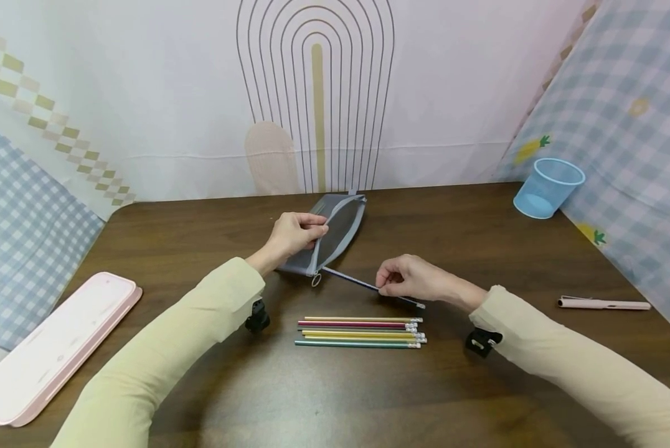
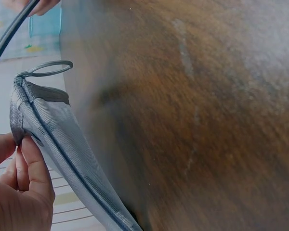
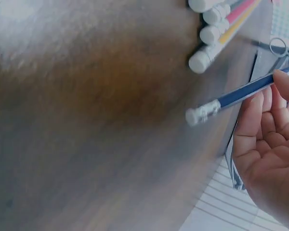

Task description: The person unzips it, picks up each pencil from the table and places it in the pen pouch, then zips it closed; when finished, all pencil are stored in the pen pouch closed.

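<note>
So, closest in on the dark brown wooden table (image 1: 312,398) there's a pale pink oblong case (image 1: 60,348) way over on the left, lying flat. Then a row of pencils (image 1: 357,335), side by side with all the white eraser ends facing right: teal one nearest, then yellow, dark red and a gold one at the back, pretty much.

Just past that row is the right hand (image 1: 410,279), and it's got a navy pencil (image 1: 346,279) pinched between thumb and fingertips. The grip is nearer the eraser end, so the eraser pokes out on the right side of the fingers and the long part runs left, its other end right by the ring pull (image 1: 316,280) of a grey mesh zip pouch (image 1: 340,233). Can't tell if that end touches the pouch.

Left hand (image 1: 296,233) is pinching the pouch's rim, thumb on one side and fingers on the other, and the mouth gapes open.

Off to the right there's a pale capped pen (image 1: 604,303) lying flat, and farther back a translucent blue cup (image 1: 550,190) near the table's back corner. Behind everything hangs a white cloth (image 1: 452,81) with thin arches printed on it.
</note>
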A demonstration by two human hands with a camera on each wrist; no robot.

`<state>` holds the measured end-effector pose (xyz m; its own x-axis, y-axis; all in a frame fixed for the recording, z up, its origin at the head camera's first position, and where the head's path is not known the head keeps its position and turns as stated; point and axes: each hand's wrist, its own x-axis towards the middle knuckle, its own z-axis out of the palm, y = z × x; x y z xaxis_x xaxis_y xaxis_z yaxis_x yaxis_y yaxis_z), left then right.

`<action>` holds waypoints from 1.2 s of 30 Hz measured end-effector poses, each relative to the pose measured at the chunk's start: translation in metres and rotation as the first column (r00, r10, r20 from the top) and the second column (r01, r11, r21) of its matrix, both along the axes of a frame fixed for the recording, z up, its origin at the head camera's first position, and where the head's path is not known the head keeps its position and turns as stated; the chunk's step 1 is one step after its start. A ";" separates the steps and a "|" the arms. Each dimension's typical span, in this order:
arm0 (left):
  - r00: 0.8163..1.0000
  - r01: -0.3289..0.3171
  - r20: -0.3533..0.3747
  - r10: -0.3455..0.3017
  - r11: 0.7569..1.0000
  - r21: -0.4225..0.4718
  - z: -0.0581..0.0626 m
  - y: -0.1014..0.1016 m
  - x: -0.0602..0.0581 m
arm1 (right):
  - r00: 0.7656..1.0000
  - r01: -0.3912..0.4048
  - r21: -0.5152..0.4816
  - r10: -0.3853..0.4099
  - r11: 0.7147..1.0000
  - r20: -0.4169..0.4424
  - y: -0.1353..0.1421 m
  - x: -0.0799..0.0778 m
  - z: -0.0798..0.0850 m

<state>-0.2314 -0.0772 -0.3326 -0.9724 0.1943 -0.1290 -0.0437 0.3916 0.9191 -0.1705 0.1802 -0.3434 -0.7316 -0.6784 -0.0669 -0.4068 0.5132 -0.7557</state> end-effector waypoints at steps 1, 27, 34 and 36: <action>1.000 -0.001 0.001 0.001 1.000 0.000 0.000 0.000 0.000 | 1.000 0.016 -0.010 -0.016 1.000 0.005 0.001 -0.001 0.000; 1.000 0.002 -0.013 -0.002 1.000 0.010 -0.006 0.005 0.003 | 0.522 0.725 -0.186 -0.353 0.663 0.777 -0.044 -0.050 -0.010; 1.000 0.004 -0.006 -0.004 1.000 0.009 -0.004 0.008 0.004 | 0.469 0.782 -0.225 -0.312 0.581 0.827 -0.063 -0.061 -0.008; 1.000 0.005 -0.002 -0.005 1.000 0.007 -0.004 0.008 0.004 | 0.456 0.793 -0.220 -0.316 0.568 0.832 -0.067 -0.063 -0.008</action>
